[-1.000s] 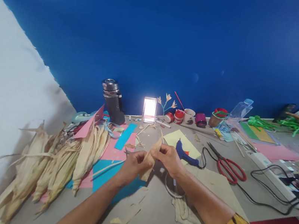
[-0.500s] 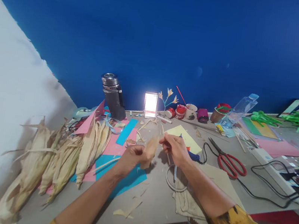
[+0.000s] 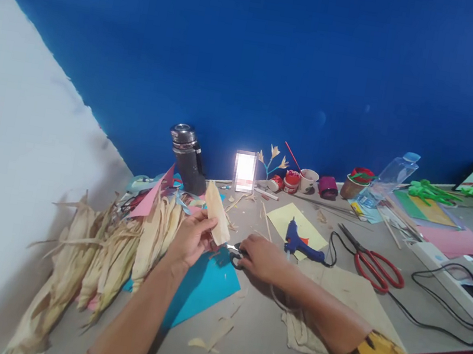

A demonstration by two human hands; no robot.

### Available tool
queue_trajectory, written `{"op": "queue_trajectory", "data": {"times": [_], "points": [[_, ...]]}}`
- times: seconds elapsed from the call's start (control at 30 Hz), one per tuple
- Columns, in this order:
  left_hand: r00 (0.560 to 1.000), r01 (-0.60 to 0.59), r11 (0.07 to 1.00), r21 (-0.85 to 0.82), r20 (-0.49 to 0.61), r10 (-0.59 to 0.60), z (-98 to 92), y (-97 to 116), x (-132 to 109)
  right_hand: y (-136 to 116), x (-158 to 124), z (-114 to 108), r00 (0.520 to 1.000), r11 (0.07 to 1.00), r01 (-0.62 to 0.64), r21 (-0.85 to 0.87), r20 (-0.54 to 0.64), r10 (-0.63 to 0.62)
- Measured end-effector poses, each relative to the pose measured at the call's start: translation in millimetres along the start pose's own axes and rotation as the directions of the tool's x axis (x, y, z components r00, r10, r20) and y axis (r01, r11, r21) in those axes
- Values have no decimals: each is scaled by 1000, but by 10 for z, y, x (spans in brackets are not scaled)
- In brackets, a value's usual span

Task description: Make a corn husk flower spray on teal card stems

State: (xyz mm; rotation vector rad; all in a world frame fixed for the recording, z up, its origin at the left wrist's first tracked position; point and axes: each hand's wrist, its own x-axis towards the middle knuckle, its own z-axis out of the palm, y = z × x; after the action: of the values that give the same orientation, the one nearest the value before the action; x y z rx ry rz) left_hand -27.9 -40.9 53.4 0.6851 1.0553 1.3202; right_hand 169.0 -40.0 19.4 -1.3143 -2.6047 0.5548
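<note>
Between the thumb and fingers of my left hand [image 3: 193, 236] is a pale piece of corn husk [image 3: 217, 214], tilted with its top to the left. My right hand [image 3: 264, 258] is closed on small scissors [image 3: 236, 256] with dark handles, just right of the husk's lower end. Blue paper [image 3: 204, 291] lies beneath and in front of my left hand. A blue glue gun [image 3: 300, 244] rests on yellow paper [image 3: 278, 214] beyond my right hand. Dried husks [image 3: 103, 251] are piled to the left.
Large red-handled scissors [image 3: 377, 268], a black cord and a white power strip [image 3: 449, 279] lie at the right. At the back stand a dark flask [image 3: 189, 160], a husk flower [image 3: 271, 161], paint jars [image 3: 292, 181], a paper cup [image 3: 308, 181] and a tilted bottle [image 3: 393, 178].
My left hand has moved left and turned the husk piece into view. My right hand has come down and now holds small scissors. The glue gun is more exposed.
</note>
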Motion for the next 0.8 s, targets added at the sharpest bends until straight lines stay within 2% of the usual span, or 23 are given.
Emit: {"op": "queue_trajectory", "data": {"times": [0.1,0.2,0.3,0.37,0.43,0.5,0.57,0.6,0.67,0.8], "points": [[1000,-4,999,38,-1,4,-6,-43,-13,-67,56,19,997,991,-55,-120,47,61],[999,-28,997,70,22,27,-29,-34,-54,-60,84,11,994,987,-103,-125,36,108],[998,-58,996,61,41,56,-50,23,-94,33,68,-26,983,983,-184,-6,-20,184],[996,-73,996,55,57,70,-53,76,-106,123,49,-60,967,944,-240,225,-26,253],[994,-83,996,39,79,80,-45,130,-99,202,31,-92,959,786,-262,560,58,278],[992,-87,996,10,89,85,-25,182,-70,248,16,-109,966,531,-230,816,126,224],[992,-91,996,-19,89,92,8,229,-24,255,2,-105,982,339,-163,926,120,146],[991,-93,995,-30,89,95,28,251,2,248,-6,-97,988,293,-132,947,103,112],[991,-102,994,-45,86,106,73,294,50,222,-20,-73,994,279,-110,954,98,57],[989,-140,989,-55,48,142,145,343,114,175,-40,-42,997,383,-76,921,66,39]]}}
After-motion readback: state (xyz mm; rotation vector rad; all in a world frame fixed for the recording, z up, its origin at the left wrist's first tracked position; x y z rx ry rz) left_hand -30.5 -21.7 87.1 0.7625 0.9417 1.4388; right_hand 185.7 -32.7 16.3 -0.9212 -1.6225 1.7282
